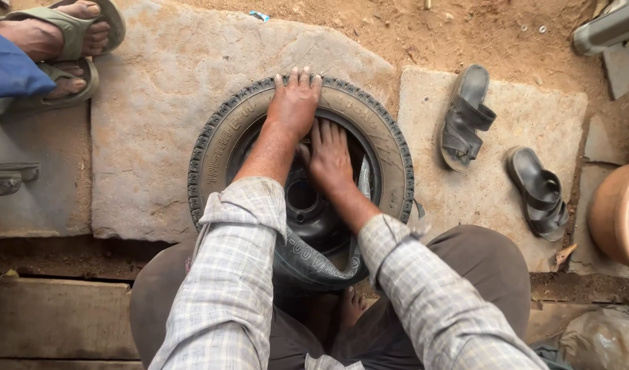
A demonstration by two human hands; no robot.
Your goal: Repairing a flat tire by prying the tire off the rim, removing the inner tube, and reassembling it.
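Note:
A small black tyre (396, 164) lies flat on a stone slab (156, 123), with a dark steel wheel rim (304, 202) inside it. My left hand (295, 103) presses palm-down on the far sidewall, fingers stretched to the tread. My right hand (328, 157) lies flat just inside the tyre's inner edge, fingers spread and pointing away from me, next to the rim. The near part of the tyre (314, 264) is pushed up and bent between my knees. My bare foot (352, 308) shows under it.
Two black sandals (465, 116) (539, 195) lie on a second slab (492, 199) to the right. Another person's feet in green sandals (64, 41) stand at the top left. An orange-brown pot (619, 216) sits at the right edge. Wooden planks (54, 315) lie at the lower left.

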